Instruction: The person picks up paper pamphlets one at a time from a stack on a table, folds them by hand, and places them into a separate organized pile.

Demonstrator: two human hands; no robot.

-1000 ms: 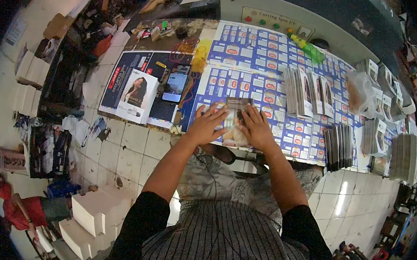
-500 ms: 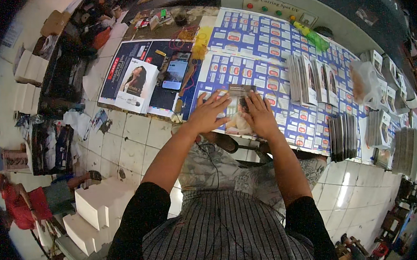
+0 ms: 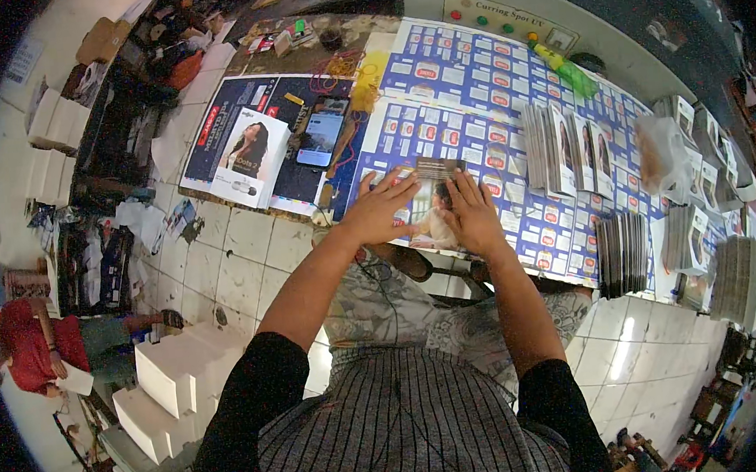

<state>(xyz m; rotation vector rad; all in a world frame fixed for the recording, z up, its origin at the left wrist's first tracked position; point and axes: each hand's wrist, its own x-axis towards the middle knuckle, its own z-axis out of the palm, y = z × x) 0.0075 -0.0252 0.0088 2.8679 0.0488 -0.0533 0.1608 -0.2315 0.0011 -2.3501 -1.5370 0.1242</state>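
A printed leaflet [image 3: 436, 228] with a dark top strip and a photo lies flat near the front edge of the worktable, between my hands. My left hand [image 3: 381, 211] rests over its left side, fingers spread. My right hand [image 3: 477, 218] lies on its right side with the fingers stretched out and pointing away from me. Both palms face down, and neither hand grips anything. Under the leaflet are blue printed sheets [image 3: 467, 129] covering the tabletop. The leaflet's side edges are partly hidden by my fingers.
Left stand a stack of white printed leaflets [image 3: 254, 161] and a phone [image 3: 324, 134]. To the right are more leaflet bundles [image 3: 565, 153], an upright dark-edged stack [image 3: 623, 252], a plastic bag [image 3: 664, 159] and a green bottle [image 3: 570, 73]. A person in red [image 3: 44, 347] is at far left.
My hands stay almost in place on the leaflet. At far left, the person in red has shifted and a white sheet now shows in their hand.
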